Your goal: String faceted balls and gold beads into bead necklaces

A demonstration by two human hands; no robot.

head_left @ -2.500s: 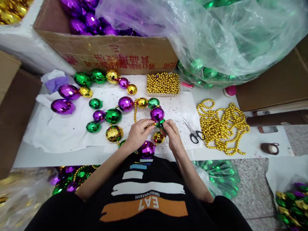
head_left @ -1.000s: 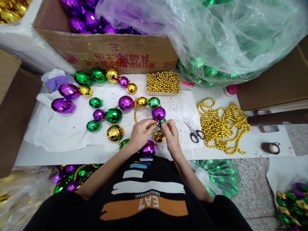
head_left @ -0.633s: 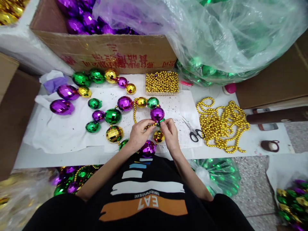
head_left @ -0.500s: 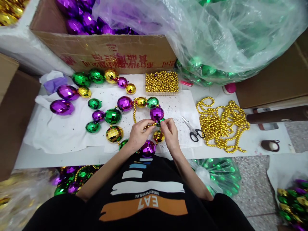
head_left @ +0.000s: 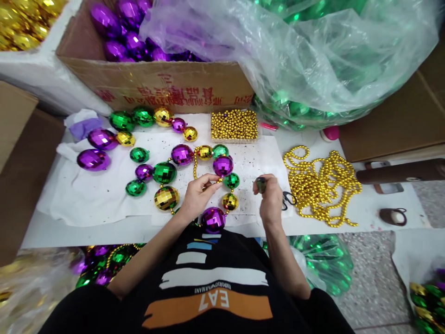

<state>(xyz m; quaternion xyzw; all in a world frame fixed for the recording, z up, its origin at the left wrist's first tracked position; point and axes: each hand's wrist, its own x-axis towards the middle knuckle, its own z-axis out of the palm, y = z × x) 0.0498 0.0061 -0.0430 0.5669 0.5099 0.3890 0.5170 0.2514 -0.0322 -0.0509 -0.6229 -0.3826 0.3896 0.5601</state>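
A garland of large faceted purple, green and gold balls (head_left: 166, 172) forms a ring on the white cloth, joined by small gold beads. At its right side my left hand (head_left: 201, 192) pinches a short string of gold beads (head_left: 219, 180), just below a purple ball (head_left: 223, 165). My right hand (head_left: 271, 197) is raised off to the right, away from the garland. Its fingers are curled round a small dark, shiny object (head_left: 260, 185), too blurred to name. Black-handled scissors (head_left: 289, 200) lie behind this hand, their blades hidden.
A clear box of gold beads (head_left: 234, 125) stands behind the garland. Gold bead chains (head_left: 323, 185) are heaped at the right. Loose balls (head_left: 93, 159) lie at the left. A cardboard box (head_left: 156, 86) and a green-filled plastic bag (head_left: 313, 69) line the back.
My right hand has left the garland and moved right, over the scissors, with a dark object in it. My left hand stays on the bead string. The view has shifted slightly.
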